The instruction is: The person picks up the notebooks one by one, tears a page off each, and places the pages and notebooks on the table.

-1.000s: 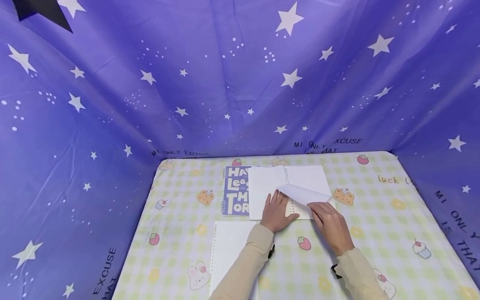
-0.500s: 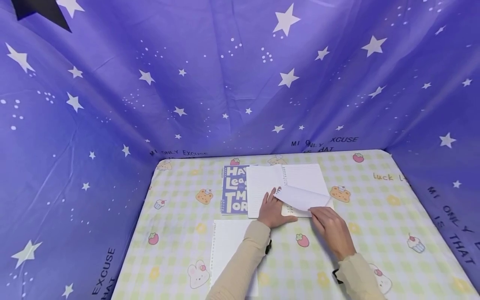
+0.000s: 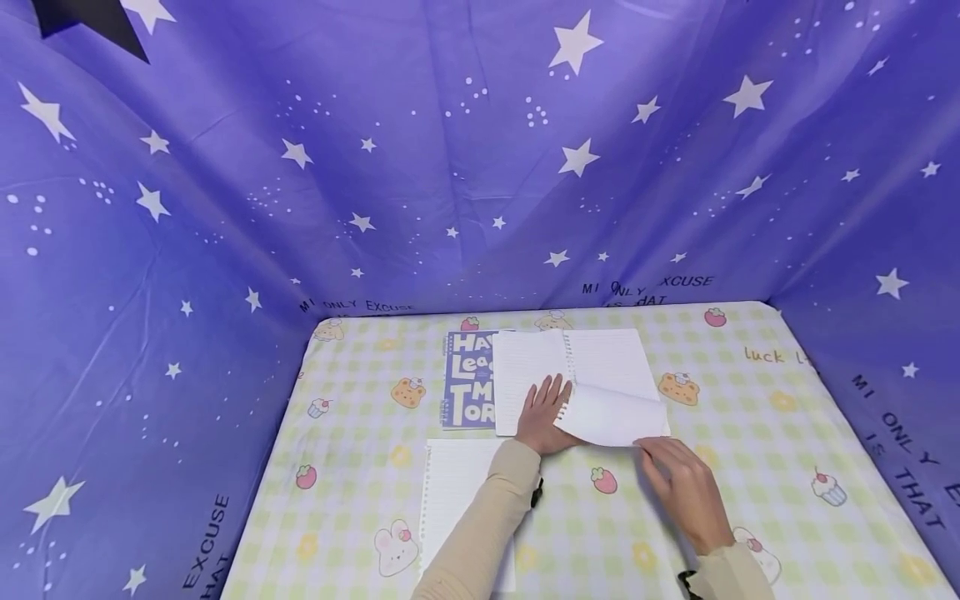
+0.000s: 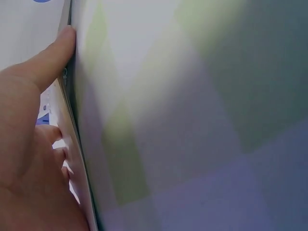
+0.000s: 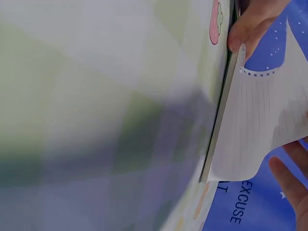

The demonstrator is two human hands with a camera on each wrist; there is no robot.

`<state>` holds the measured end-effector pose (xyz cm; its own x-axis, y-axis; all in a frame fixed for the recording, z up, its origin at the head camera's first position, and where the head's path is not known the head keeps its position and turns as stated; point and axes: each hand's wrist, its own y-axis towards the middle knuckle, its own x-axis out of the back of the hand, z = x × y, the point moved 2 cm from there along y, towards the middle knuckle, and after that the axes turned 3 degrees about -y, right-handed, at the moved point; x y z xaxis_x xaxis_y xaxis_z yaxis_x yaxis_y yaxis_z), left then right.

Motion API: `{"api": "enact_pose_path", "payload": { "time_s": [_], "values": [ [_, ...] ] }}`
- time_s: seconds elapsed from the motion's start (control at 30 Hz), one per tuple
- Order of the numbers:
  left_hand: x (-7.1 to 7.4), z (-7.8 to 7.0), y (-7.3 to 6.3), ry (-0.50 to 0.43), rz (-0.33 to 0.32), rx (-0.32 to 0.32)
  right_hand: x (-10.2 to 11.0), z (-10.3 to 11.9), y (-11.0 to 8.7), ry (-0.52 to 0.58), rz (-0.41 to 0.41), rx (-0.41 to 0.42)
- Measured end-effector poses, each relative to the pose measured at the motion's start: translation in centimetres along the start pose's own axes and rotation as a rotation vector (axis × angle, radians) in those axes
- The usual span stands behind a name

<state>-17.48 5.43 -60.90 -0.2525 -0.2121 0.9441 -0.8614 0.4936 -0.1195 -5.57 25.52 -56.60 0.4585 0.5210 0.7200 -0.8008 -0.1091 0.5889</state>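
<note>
A spiral notebook (image 3: 611,354) lies spread open in the head view, lined pages up. My left hand (image 3: 542,423) rests on its left page beside the rings, fingers extended; the left wrist view has the thumb (image 4: 55,55) along the notebook's near edge. A sheet of paper (image 3: 615,417) curves over the lower right page, its punched edge lifted off the rings over my left thumb. My right hand (image 3: 684,487) pinches that sheet at its lower right corner. In the right wrist view the sheet (image 5: 274,106) bows upward, showing a row of holes.
A blue notebook cover (image 3: 468,387) with white lettering lies partly under the spread notebook. Another loose sheet (image 3: 453,492) with a punched edge lies nearer, partly beneath my left forearm. A checked tablecloth (image 3: 750,417) covers the table; a purple star-print curtain (image 3: 420,208) surrounds it.
My right hand has drawn the sheet toward me and slightly right, and its punched edge has swung off the rings. My left hand has stayed on the notebook.
</note>
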Motion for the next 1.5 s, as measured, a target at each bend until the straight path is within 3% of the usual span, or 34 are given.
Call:
{"api": "enact_pose_path", "payload": {
  "time_s": [0.2,0.37,0.6,0.77,1.1,1.2,1.37,1.5],
  "values": [
    [-0.2,-0.1,0.2,0.174,-0.058,-0.039,1.0,0.4,-1.0,0.032,0.005,0.015],
    [-0.3,-0.2,0.4,0.156,-0.062,0.001,1.7,1.0,-1.8,0.064,0.059,0.069],
    [0.1,-0.3,0.4,0.109,-0.069,0.021,2.7,1.5,-3.0,0.063,0.084,0.033],
    [-0.5,0.1,0.6,0.137,-0.052,0.015,2.7,1.9,-3.7,0.101,0.1,0.031],
    [-1.7,0.5,1.9,0.113,-0.007,0.023,2.7,2.6,-2.9,0.196,-0.02,0.135],
    [-1.5,0.3,2.0,0.151,-0.011,0.03,3.4,2.9,-3.0,0.206,-0.043,0.129],
    [-0.9,0.0,2.0,0.112,0.023,0.069,4.2,2.5,-4.0,0.21,-0.044,0.096],
    [-1.0,0.2,2.0,0.095,0.04,0.085,3.8,2.5,-4.3,0.202,-0.073,0.115]
  ]
}}
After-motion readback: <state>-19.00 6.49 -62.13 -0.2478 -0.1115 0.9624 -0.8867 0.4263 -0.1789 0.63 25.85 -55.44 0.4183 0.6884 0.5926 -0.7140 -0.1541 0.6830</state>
